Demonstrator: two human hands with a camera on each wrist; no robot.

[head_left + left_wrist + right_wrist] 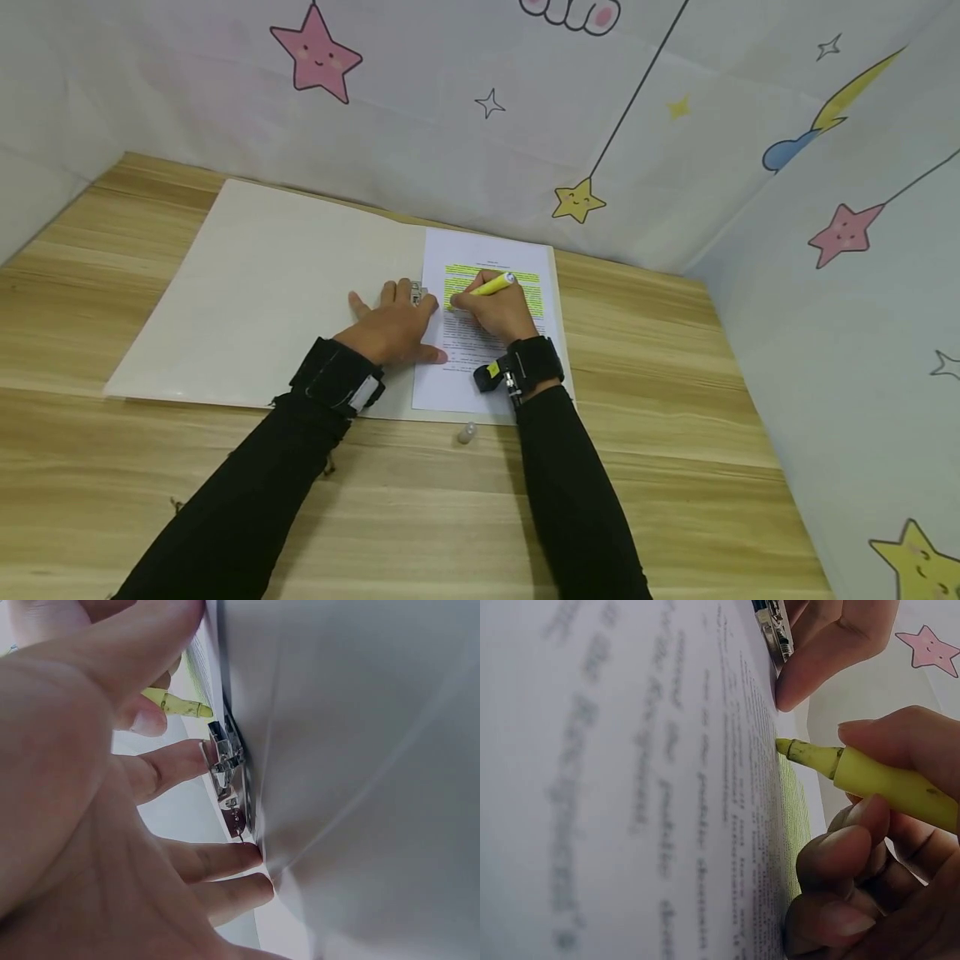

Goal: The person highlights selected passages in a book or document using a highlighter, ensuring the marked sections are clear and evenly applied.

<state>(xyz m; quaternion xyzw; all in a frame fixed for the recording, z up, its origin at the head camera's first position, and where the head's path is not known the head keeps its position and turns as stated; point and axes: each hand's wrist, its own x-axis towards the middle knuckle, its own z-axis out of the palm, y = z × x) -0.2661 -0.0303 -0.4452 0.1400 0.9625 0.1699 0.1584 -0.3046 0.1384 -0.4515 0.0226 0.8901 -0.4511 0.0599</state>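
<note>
My right hand (pixel 504 315) pinches a yellow highlighter (pixel 493 285) between thumb and fingers. In the right wrist view, the highlighter's tip (pixel 782 745) meets the printed sheet (pixel 450 396) at the highlighted lines. Bright yellow covers the upper block of text, while the lower lines are plain black on white. My left hand (pixel 392 332) rests with fingers spread on the white folder (pixel 285 250), its thumb over the sheet's left edge. Beside its fingertips a metal clip (pixel 225 761) is fixed along the folder's inner fold, partly hidden by the hand.
A small clear cap (pixel 467 432) lies on the wooden table (pixel 660 417), just in front of the folder. The opened folder spreads left across the table. Behind and to the right stand pale cloth walls (pixel 450 158) printed with stars.
</note>
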